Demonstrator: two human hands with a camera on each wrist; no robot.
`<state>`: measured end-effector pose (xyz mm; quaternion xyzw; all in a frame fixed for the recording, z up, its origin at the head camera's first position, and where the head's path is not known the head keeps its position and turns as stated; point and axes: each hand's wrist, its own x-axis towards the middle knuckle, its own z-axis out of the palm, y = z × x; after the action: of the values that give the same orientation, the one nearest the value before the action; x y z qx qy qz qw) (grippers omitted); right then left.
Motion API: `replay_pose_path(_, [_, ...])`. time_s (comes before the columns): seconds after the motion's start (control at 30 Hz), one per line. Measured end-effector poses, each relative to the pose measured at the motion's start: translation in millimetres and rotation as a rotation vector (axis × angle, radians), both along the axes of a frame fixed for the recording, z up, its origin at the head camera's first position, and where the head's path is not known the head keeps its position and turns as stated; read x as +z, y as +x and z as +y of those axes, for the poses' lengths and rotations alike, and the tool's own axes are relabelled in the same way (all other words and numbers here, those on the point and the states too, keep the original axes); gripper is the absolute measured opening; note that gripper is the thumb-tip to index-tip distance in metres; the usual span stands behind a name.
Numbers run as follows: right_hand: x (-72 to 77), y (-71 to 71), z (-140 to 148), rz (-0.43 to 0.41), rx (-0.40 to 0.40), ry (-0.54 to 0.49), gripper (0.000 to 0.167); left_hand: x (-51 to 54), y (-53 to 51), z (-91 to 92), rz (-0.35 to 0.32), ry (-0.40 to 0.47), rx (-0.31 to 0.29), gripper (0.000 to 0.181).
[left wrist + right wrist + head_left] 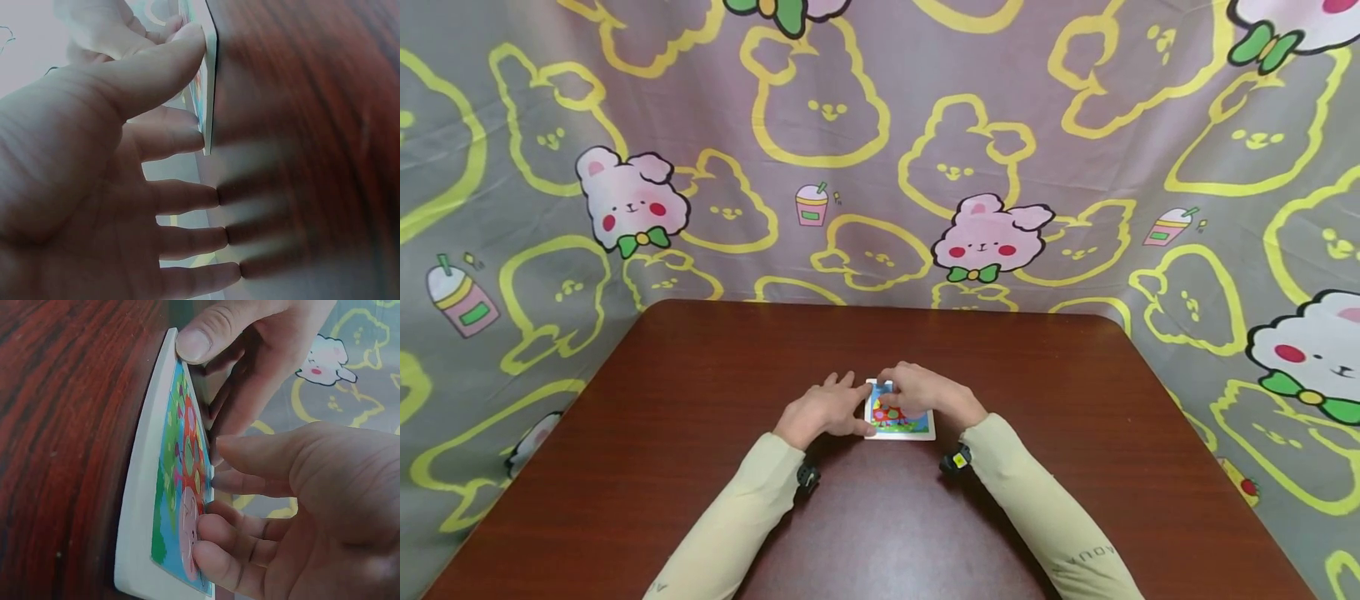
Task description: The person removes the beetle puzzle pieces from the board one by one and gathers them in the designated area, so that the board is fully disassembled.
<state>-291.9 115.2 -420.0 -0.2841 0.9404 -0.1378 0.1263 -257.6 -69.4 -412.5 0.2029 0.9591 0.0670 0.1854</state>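
Note:
A small flat board [910,437] with a white border lies on the table, its bright picture [189,447] showing a red, spotted figure with a pink face on blue and green. At its left side is my left hand [831,407]. The left thumb [190,47] presses the near-left corner, the index finger touches the left edge, and the other fingers reach straight to the tabletop. My right hand [925,390] is over the picture with bent fingers. Its thumb and index finger come close together at the upper left part; whether they pinch anything is hidden. The lower curled fingers [215,531] rest on the pink face.
The brown wooden table [880,517] extends around the board on all sides. A grey cloth [880,167] printed with yellow outlines and white rabbits hangs behind the table and along both sides. Black bands with small devices [957,459] sit at both wrists.

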Motion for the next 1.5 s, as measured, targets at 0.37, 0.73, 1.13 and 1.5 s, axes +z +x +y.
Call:
replay_pose_path(0.37, [0.3, -7.5, -11, 0.002, 0.001, 0.03, 0.028, 0.6, -0.7, 0.0, 0.015, -0.001, 0.003, 0.081])
replay_pose_path(0.73, [-2.7, -13.0, -3, -0.076, -0.021, -0.041, 0.029, -2.8, -2.8, 1.8, 0.029, 0.003, 0.014, 0.084])
replay_pose_path(1.13, [-3.2, -17.3, -2, -0.078, 0.0, -0.049, 0.028, -1.2, -3.8, 1.5, 0.029, 0.011, 0.016, 0.084])
replay_pose_path(1.5, [-1.6, -12.2, -2, -0.07, -0.018, -0.035, 0.029, -0.2, -0.8, 3.7, 0.028, 0.0, 0.008, 0.083])
